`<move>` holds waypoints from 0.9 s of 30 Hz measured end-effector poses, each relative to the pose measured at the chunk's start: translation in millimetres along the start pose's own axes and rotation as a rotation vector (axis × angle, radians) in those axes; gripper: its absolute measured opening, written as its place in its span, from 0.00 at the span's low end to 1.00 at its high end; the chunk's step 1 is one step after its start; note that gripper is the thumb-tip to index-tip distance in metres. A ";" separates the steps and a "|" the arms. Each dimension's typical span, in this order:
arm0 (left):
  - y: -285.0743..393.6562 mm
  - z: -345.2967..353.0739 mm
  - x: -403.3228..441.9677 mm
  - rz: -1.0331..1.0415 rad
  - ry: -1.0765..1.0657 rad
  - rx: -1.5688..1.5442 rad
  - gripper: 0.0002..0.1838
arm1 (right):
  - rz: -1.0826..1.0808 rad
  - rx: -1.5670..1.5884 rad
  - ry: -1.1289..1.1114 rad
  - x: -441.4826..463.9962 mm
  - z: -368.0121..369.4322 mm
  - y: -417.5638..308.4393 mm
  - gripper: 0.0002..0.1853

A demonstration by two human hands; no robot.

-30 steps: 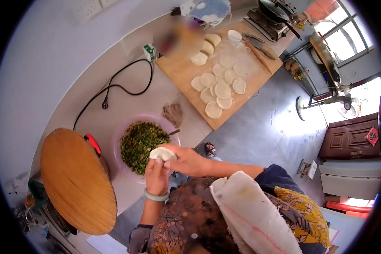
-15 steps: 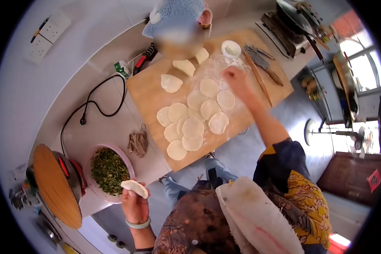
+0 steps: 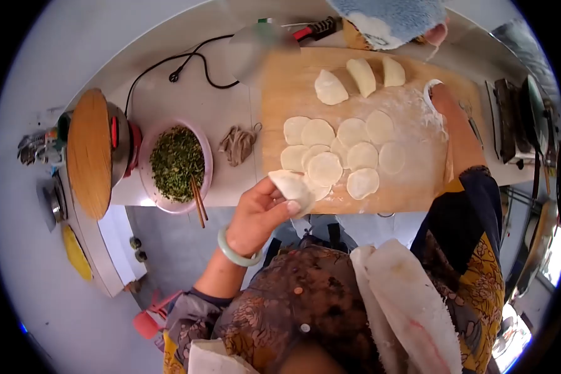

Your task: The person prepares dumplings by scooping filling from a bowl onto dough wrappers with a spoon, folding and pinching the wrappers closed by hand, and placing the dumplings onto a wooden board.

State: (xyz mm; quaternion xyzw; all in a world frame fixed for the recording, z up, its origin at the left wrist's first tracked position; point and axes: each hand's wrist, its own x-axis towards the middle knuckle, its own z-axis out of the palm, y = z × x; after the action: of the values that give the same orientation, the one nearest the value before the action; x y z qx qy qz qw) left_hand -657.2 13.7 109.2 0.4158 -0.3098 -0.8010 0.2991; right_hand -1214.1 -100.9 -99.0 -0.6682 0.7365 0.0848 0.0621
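Observation:
My left hand (image 3: pixel 255 219), with a pale bangle at its wrist, is closed on a folded dumpling (image 3: pixel 291 189) near the front edge of the wooden board (image 3: pixel 411 199). My right hand (image 3: pixel 444 100) reaches to the small white bowl (image 3: pixel 428 93) at the board's back right; its fingers are hidden at the bowl. Thin round dough wrappers (image 3: pixel 325 169) lie overlapping on the board. Behind them are three thicker dough pieces (image 3: pixel 330 87). Flour dusts the board near the bowl.
A pink basin (image 3: pixel 208 149) of chopped green filling (image 3: pixel 176 163) with chopsticks (image 3: pixel 199 202) stands left of a crumpled cloth (image 3: pixel 237 146). Farther left is a pot with a round wooden lid (image 3: pixel 89 154). A black cable (image 3: pixel 199 55) lies behind; a stove (image 3: pixel 511 118) stands right.
My left hand has carried the dumpling from the basin to the board's front edge. My right hand let go of the dumpling and moved to the white bowl. The view has turned.

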 end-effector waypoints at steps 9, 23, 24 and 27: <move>-2.8 7.8 1.0 0.008 -0.156 0.052 0.26 | 0.112 -0.050 0.026 -26.2 -43.2 -19.3 0.14; -33.3 57.6 1.2 -0.101 -0.550 0.183 0.24 | 0.151 0.319 0.333 -195.7 -109.1 -101.8 0.11; -38.5 61.7 3.1 -0.106 -0.557 0.204 0.24 | 0.127 0.350 0.327 -205.6 -102.6 -105.9 0.11; -53.1 73.6 7.6 -0.110 -0.572 0.239 0.23 | 0.123 0.474 0.215 -229.4 -89.8 -114.0 0.11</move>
State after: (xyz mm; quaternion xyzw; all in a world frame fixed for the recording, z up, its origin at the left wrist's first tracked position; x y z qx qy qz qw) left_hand -735.2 59.7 100.1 0.2220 -0.4505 -0.8584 0.1049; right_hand -1075.9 93.3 31.1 -0.5943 0.7773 -0.1580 0.1328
